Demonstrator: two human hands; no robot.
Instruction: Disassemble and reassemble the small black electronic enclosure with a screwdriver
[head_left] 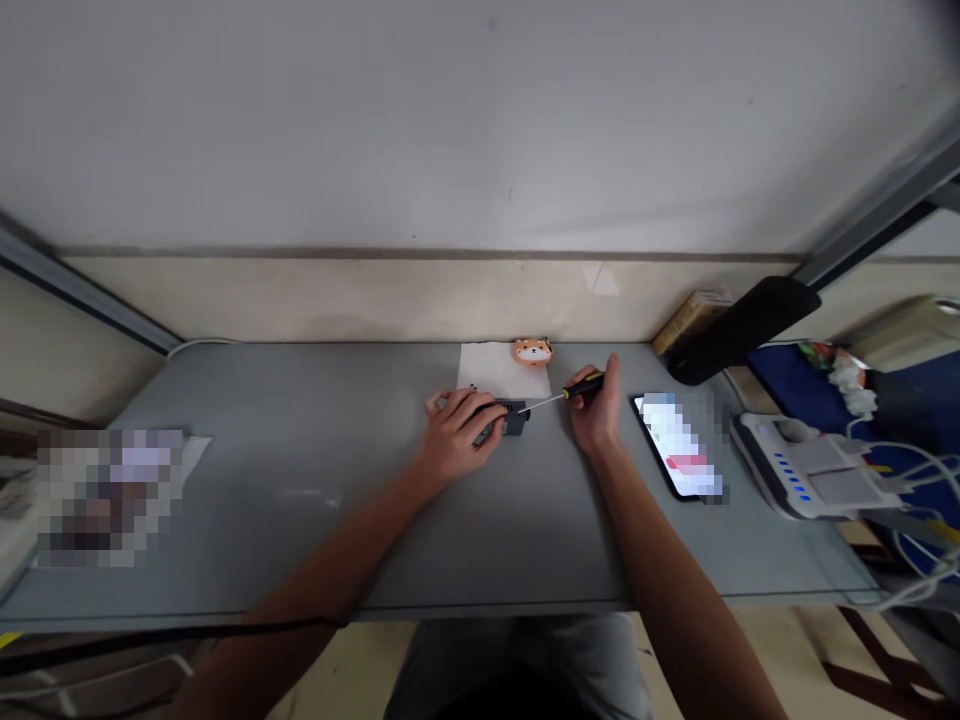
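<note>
My left hand (461,432) is closed over a small dark grey box-shaped device (515,421), holding it against the table; its fingers hide the device's left part. In my right hand (595,410) is a screwdriver (583,386) with a black and yellow handle, the thumb pointing up. Its thin metal shaft runs left, and the tip meets or nearly meets the device's upper right part. Behind the device lies a white sheet of paper (491,366) with an orange-and-white animal-faced item (533,351) on its right corner.
Right of my right hand lies a lit phone (679,448). Beyond it are a white power strip (806,465) with cables, a black cylindrical object (742,330) and a book (690,317). Blurred-out papers (196,455) lie at far left. The wall borders the grey table (300,420).
</note>
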